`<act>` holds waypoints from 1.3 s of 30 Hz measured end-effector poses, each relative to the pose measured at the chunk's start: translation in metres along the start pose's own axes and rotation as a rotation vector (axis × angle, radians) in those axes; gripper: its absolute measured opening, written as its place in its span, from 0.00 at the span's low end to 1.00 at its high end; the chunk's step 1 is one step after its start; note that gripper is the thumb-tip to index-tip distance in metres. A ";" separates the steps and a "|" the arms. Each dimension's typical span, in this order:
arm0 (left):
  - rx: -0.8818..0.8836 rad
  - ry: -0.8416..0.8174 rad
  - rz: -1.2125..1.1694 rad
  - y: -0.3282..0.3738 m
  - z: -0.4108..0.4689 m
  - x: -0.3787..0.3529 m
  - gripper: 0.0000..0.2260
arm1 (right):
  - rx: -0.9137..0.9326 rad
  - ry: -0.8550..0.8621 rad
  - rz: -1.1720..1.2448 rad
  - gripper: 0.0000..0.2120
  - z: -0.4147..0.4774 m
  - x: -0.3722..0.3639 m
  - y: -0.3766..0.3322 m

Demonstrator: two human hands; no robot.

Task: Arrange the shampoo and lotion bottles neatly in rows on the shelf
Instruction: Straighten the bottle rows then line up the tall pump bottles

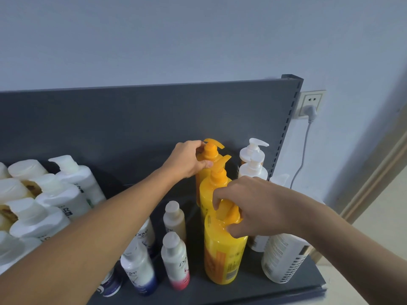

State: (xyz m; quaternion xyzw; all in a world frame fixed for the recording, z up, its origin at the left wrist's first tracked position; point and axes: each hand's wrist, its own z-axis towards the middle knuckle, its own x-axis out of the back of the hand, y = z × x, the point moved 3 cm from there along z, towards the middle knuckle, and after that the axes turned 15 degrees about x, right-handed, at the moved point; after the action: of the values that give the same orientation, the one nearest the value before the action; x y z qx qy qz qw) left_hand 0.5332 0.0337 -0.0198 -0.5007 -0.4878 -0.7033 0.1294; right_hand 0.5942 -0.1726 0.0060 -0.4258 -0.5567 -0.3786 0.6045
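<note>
A plain pale blue-grey wall fills the upper half, evenly lit. Against it stands a dark grey metal shelf with a flat back panel and a slotted upright post at its right edge. Just beside the post's top, a white socket holds a grey plug, whose cord hangs down behind the shelf's right edge. Farther right, a beige door frame slants down to a pale floor.
</note>
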 end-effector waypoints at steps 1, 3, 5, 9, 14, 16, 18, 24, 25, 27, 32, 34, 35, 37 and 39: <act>-0.004 -0.001 -0.009 0.000 -0.001 -0.001 0.26 | -0.002 -0.001 0.001 0.19 0.001 -0.001 0.000; -0.019 -0.009 -0.014 0.001 -0.005 -0.002 0.25 | -0.005 0.007 0.001 0.19 0.001 -0.001 -0.001; -0.037 -0.020 0.017 0.001 -0.010 -0.001 0.23 | -0.020 0.003 -0.003 0.21 0.001 -0.001 -0.002; 0.002 0.067 0.029 -0.001 -0.021 0.009 0.17 | -0.092 -0.029 0.010 0.31 -0.006 0.007 -0.004; -0.048 0.138 -0.072 0.013 -0.046 0.036 0.17 | -0.199 0.030 -0.040 0.32 -0.032 0.034 -0.011; -0.113 0.113 -0.106 0.026 -0.060 0.047 0.14 | -0.257 0.069 -0.064 0.32 -0.042 0.047 -0.013; -0.173 0.072 -0.155 0.040 -0.077 0.052 0.14 | -0.306 0.080 -0.069 0.30 -0.052 0.057 -0.014; -0.337 -0.056 -0.088 0.076 -0.124 0.045 0.12 | -0.375 0.069 -0.078 0.28 -0.087 0.071 -0.011; -0.357 -0.074 -0.056 0.082 -0.127 0.041 0.12 | -0.385 0.066 -0.077 0.28 -0.093 0.070 -0.008; -0.384 -0.102 0.010 0.093 -0.129 0.031 0.13 | -0.399 0.056 -0.076 0.28 -0.106 0.066 0.000; -0.357 -0.147 0.053 0.116 -0.118 0.000 0.15 | -0.369 0.044 -0.042 0.25 -0.123 0.059 0.024; -0.331 -0.162 0.076 0.125 -0.112 -0.012 0.21 | -0.345 0.023 -0.018 0.25 -0.125 0.055 0.032; -0.320 -0.174 0.092 0.129 -0.109 -0.018 0.23 | -0.327 0.014 0.000 0.25 -0.125 0.052 0.035; -0.297 -0.190 0.130 0.135 -0.106 -0.029 0.27 | -0.286 -0.010 0.018 0.25 -0.124 0.045 0.039; -0.277 -0.174 0.178 0.138 -0.105 -0.038 0.28 | -0.253 -0.046 0.006 0.24 -0.123 0.038 0.042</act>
State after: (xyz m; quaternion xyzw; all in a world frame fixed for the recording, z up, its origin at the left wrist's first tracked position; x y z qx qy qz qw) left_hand 0.5829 -0.1316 0.0233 -0.6140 -0.3495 -0.7034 0.0781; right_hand 0.6804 -0.2725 0.0372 -0.5089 -0.5168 -0.4343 0.5341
